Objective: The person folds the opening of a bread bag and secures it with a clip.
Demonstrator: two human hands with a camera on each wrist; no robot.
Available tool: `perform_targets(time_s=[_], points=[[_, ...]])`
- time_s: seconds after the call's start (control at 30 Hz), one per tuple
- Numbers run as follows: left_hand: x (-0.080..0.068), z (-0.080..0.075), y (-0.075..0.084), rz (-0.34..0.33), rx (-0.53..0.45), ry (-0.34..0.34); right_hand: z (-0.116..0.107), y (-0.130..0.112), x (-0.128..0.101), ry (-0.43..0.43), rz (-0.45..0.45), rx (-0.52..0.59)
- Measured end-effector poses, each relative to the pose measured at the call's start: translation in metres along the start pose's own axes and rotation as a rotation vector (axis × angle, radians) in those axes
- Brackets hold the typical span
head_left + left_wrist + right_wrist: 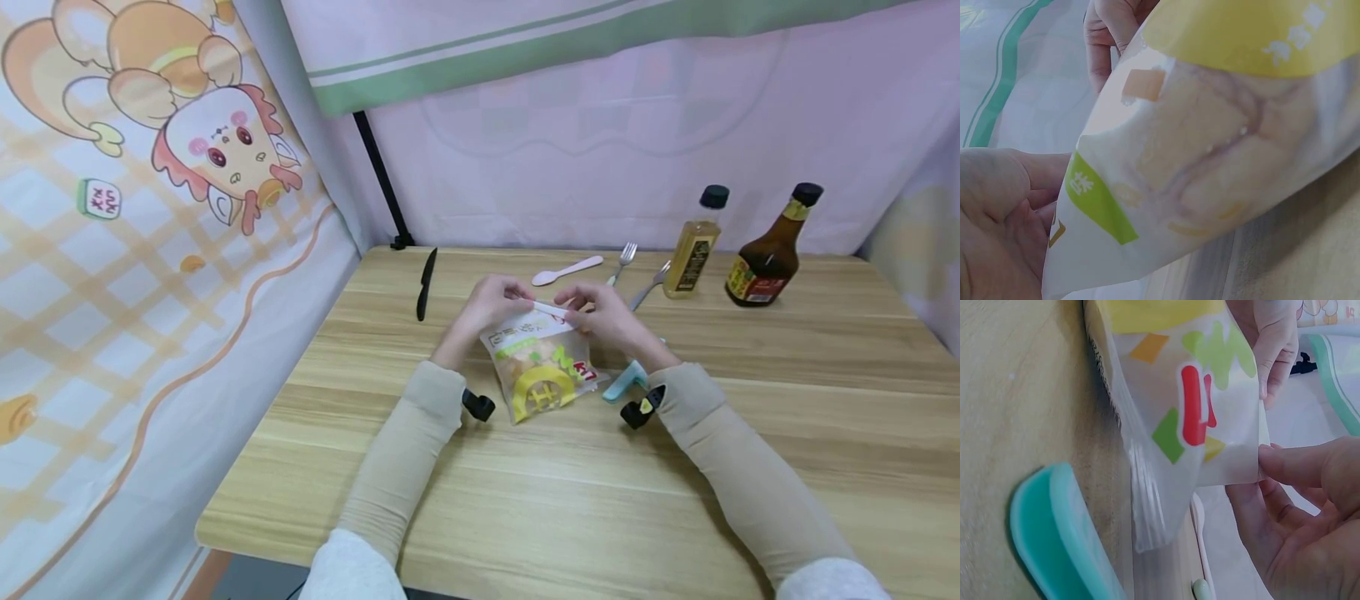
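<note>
A: Status of snack bag [542, 367]?
B: Mid-counter [750, 400], standing w/ bottom edge on the wood, top held up. Left hand [491, 304] pinches top-left corner, right hand [600, 312] pinches top-right; fingers curled onto the top seal, both sides.
A: Handling?
B: Est. light, soft film pouch, puffed w/ air; contents prob. brittle, so don't squeeze the body. Film looks slick. Best hold: flat sealed strip at top, as now.
A: Print?
B: Yellow arc, green band [1094, 200] w/ white character, red/green lettering [1200, 394]. Not legible enough to give a brand.
A: Nearby?
B: Teal clip [1054, 537] just beside bag, right side. Further back: black knife [426, 283], pink spoon [566, 270], two forks [637, 275], two bottles [731, 246]; labels too small to read.
</note>
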State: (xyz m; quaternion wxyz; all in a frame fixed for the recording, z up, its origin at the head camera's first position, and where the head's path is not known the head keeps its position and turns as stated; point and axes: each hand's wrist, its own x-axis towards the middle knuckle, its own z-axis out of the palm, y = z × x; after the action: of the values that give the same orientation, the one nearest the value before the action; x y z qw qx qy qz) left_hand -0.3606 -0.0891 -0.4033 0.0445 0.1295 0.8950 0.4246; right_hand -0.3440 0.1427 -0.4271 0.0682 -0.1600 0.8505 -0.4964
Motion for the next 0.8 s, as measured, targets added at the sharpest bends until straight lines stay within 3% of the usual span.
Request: perform_targets(time_s=[0.4,0.67,0.8], points=[[0.001,0.000,0.003,0.002,0.006,-0.012,-0.007,-0.009,-0.005,-0.060,0.014,-0.005],[0.002,0.003,0.002,0.006,0.017,-0.011,-0.021,-0.013,-0.014,-0.070,-0.021,-0.081],[0.001,0.002,0.001,0.016,0.024,-0.006,-0.028,-0.009,-0.022,-0.049,-0.020,-0.203]])
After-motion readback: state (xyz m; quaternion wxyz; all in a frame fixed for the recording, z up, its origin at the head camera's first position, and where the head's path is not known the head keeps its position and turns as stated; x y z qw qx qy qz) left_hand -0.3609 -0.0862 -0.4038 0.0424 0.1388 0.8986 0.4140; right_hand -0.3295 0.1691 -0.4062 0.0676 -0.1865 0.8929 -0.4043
